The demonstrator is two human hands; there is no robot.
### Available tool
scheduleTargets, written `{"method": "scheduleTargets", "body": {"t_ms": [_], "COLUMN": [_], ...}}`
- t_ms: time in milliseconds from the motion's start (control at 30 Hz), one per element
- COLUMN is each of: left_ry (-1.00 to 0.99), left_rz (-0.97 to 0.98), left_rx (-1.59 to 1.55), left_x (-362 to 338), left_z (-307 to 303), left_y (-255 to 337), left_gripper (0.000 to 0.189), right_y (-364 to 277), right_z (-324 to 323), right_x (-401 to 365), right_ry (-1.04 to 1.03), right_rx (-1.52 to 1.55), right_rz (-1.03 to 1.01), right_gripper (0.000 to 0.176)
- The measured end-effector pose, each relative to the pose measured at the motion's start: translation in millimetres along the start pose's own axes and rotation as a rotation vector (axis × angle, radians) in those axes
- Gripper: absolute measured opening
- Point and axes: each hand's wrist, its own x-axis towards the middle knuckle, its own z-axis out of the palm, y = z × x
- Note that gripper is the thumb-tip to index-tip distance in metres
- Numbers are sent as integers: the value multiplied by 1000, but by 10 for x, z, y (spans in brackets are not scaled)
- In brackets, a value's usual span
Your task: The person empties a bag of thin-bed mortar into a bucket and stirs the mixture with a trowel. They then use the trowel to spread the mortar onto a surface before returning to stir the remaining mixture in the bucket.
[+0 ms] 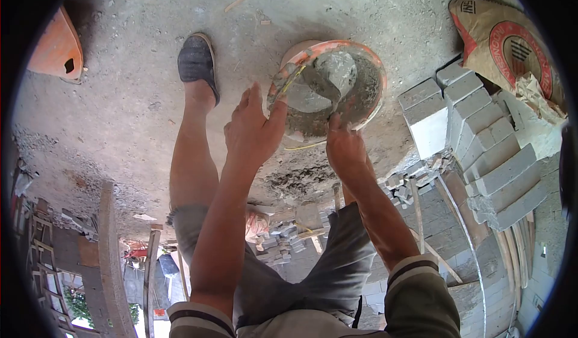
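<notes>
An orange bucket [380, 67] holds wet grey mortar [367, 91], and mortar is smeared on its rim. My right hand [346, 148] is closed at the near side of the bucket around a trowel, whose handle is mostly hidden by the fingers. The trowel's blade [338, 73] lies over the mortar, coated in grey. At the bucket's left side is my left hand [254, 124], its fingers apart and its thumb close to the rim; whether the thumb touches it is unclear.
Grey blocks [494, 133] are stacked on the right, below a printed paper sack [509, 43]. An orange container [57, 46] sits at the upper left. Spilled mortar [295, 178] lies on the ground near the bucket. Wooden poles [150, 272] stand at the lower left.
</notes>
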Motion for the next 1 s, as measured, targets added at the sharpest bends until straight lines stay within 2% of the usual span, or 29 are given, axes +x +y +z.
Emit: {"method": "scheduleTargets", "body": {"t_ms": [100, 167, 200, 267, 300, 367, 400, 467, 567, 600, 633, 700, 733, 800, 833, 900, 1000], "left_ry": [27, 20, -2, -1, -2, 13, 11, 6, -32, -22, -17, 6, -22, -7, -16, 7, 20], "left_rz": [-2, -15, -31, -37, -43, -21, -18, -19, -36, -30, -30, -1, -19, -23, -12, -10, -13], "left_rx": [1, -10, -21, -10, -1, 28, 37, 41, 2, 22, 41, 56, 15, -29, -33, -36, -28], "left_x": [32, 35, 18, -2, 20, 33, 36, 26, 31, 42, 30, 11, 15, 51, 53, 69, 99], "left_z": [22, 3, -1, 16, 13, 29, 51, 77, 87, 89, 101, 109, 97, 70, 74, 102, 153], "left_y": [11, 71, 100, 119, 123, 106, 67, 45, 19, 12, -11, -49, -40, -26, -34, -68, -109], "left_gripper": [69, 68, 68, 68, 68, 69, 69, 69, 70, 70, 70, 71, 70, 70, 69, 68, 66], "right_y": [259, 318, 376, 491, 537, 598, 547, 416, 355, 343, 351, 467, 529, 566, 421, 189, 131], "right_z": [57, -88, 1, 277, 272, 218, 118, -147, -264, -259, -190, 354, 639, 947, 700, 230, 45], "right_x": [-320, -434, -383, -190, -76, 162, 235, 237, 279, 242, 140, 125, 191, 495, 514, 348, 227], "right_ry": [156, 13, 21, -188, -164, 161, 191, 110, 72, 117, 157, 354, 375, -22, -8, -276, -213], "right_rx": [31, 405, 409, 879, 892, 594, 620, 505, 501, 499, 495, 409, 425, 911, 916, 1229, 1255], "right_rz": [-120, -107, -114, 270, 243, 119, 99, 369, 426, 405, 387, 325, 309, 467, 436, 485, 356], "right_gripper": [36, 28, 28, 29, 29, 35, 35, 37, 45, 41, 37, 33, 33, 29, 29, 29, 31]}}
